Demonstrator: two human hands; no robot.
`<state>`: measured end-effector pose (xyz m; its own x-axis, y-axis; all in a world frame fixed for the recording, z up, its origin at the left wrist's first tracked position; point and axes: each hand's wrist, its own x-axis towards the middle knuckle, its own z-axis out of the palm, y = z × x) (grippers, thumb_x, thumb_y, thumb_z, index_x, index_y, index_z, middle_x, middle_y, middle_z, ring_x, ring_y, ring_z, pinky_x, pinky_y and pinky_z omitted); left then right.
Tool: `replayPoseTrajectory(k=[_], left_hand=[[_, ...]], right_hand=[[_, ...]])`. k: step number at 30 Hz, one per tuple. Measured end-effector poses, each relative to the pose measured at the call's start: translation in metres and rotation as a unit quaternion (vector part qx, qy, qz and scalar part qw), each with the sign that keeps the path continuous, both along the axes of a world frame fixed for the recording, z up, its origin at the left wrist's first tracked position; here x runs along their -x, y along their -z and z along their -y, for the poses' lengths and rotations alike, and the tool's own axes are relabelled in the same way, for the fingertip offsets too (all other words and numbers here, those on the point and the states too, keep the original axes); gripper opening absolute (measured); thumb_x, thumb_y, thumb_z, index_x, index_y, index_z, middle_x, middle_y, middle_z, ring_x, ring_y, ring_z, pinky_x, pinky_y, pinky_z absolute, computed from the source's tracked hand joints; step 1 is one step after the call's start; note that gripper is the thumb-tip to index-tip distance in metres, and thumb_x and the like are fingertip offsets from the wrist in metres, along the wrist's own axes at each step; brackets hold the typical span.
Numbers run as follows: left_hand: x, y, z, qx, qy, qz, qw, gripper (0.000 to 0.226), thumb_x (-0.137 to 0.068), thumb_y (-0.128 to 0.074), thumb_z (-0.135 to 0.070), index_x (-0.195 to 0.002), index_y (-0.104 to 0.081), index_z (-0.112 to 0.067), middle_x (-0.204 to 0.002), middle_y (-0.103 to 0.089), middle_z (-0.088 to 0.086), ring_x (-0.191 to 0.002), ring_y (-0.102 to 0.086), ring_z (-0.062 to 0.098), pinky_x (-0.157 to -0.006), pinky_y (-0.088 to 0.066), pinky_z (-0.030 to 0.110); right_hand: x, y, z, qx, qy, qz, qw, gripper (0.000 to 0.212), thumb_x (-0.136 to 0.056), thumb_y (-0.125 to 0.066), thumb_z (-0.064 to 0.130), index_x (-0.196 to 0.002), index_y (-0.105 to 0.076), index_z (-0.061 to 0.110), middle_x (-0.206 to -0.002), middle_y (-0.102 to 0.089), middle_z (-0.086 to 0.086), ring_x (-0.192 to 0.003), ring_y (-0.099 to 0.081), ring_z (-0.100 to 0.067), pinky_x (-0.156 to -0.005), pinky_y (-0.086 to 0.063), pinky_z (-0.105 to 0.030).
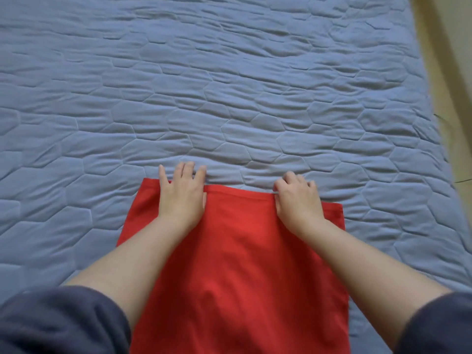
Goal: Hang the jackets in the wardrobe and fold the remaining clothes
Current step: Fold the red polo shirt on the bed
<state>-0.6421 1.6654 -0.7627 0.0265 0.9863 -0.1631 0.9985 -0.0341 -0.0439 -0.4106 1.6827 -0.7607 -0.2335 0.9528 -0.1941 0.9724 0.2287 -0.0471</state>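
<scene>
A red garment (237, 251) lies flat on the blue quilted bed (229, 98), running from the frame's bottom edge up to the middle. My left hand (182, 192) lies flat on its far left edge, fingers straight and reaching onto the quilt. My right hand (297, 198) sits at the far right part of that edge with its fingers curled, pinching the hem. Both forearms stretch over the garment. Its lower part is cut off by the frame.
The bed's right edge (429, 103) runs down the right side, with a yellowish floor (454, 72) beyond it. Dark sleeves (58, 325) show at both bottom corners. Blue quilt stretches far ahead and to the left.
</scene>
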Motion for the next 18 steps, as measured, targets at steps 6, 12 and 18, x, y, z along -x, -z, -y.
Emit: replayPoseTrajectory(k=[6,12,18], left_hand=[[-0.011,0.015,0.133,-0.005,0.036,0.081,0.996,0.070,-0.086,-0.038,-0.048,-0.149,-0.031,-0.020,-0.159,-0.017,0.009,-0.146,-0.019,0.026,-0.112,-0.017,0.061],[0.025,0.053,0.176,-0.002,0.022,0.037,0.999,0.068,-0.087,-0.035,-0.054,-0.148,-0.033,-0.025,-0.158,-0.019,0.008,-0.145,-0.023,0.024,-0.113,-0.016,0.056],[0.051,0.050,0.213,0.004,-0.138,0.031,0.990,0.070,-0.087,-0.032,-0.049,-0.149,-0.029,-0.017,-0.158,-0.019,0.013,-0.145,-0.022,0.029,-0.112,-0.012,0.059]], right_hand=[[0.046,0.004,0.061,-0.013,-0.182,-0.039,0.982,0.068,-0.088,-0.048,0.046,-0.148,-0.032,0.018,-0.159,-0.021,-0.005,-0.147,-0.016,-0.028,-0.113,-0.014,-0.061],[0.056,0.056,0.089,0.019,-0.193,0.011,0.981,0.068,-0.088,-0.030,0.060,-0.150,-0.025,0.033,-0.160,-0.017,-0.001,-0.147,-0.015,-0.029,-0.113,-0.013,-0.063],[0.026,0.053,0.114,0.015,-0.052,0.031,0.998,0.066,-0.092,-0.028,0.055,-0.151,-0.008,0.032,-0.161,-0.006,0.000,-0.148,-0.007,-0.027,-0.116,-0.007,-0.059]])
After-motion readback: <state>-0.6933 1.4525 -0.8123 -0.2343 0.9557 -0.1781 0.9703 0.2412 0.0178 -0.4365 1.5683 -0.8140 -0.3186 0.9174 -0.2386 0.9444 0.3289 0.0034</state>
